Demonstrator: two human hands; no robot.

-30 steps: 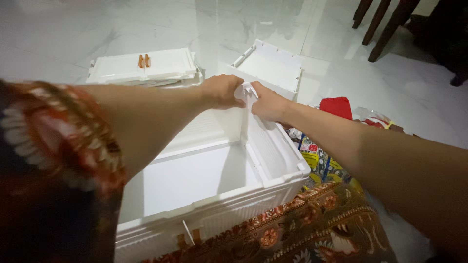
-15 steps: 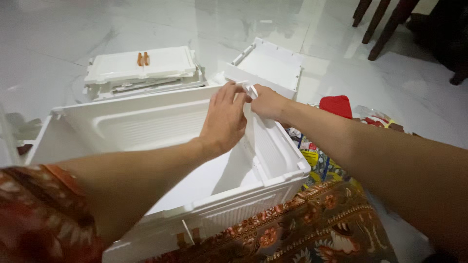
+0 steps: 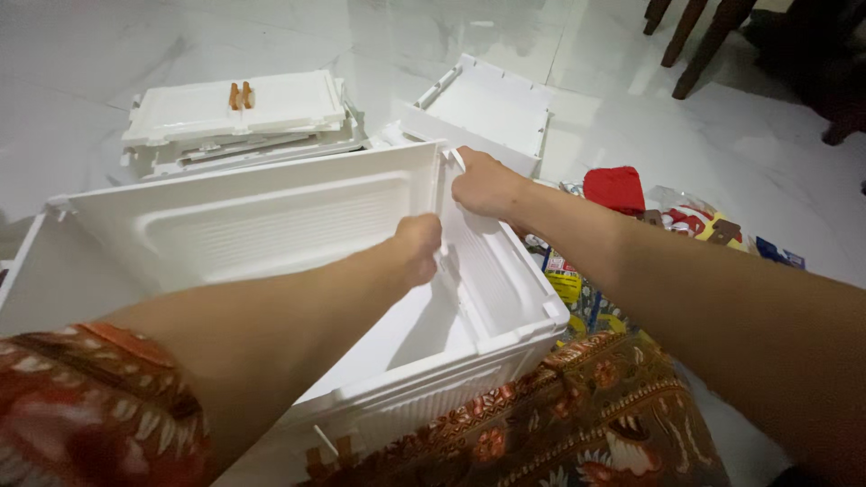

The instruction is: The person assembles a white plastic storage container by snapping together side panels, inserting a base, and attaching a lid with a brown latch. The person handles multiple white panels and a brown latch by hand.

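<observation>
Left hand (image 3: 418, 250) fisted on back panel (image 3: 271, 221) of white plastic drawer box (image 3: 492, 338). Right hand (image 3: 483, 180) gripping its top corner. Stacked panels (image 3: 234, 122) beyond, on floor (image 3: 81, 54).

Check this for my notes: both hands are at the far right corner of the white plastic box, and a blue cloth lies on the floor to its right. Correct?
Not quite. The cloth is red, not blue, as the head view shows. The rest holds: the left hand and right hand are at the far right corner of the white plastic box.

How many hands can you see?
2. The left hand grips the far corner of the white plastic box; the right hand holds that corner's top edge. None look hidden.
</observation>
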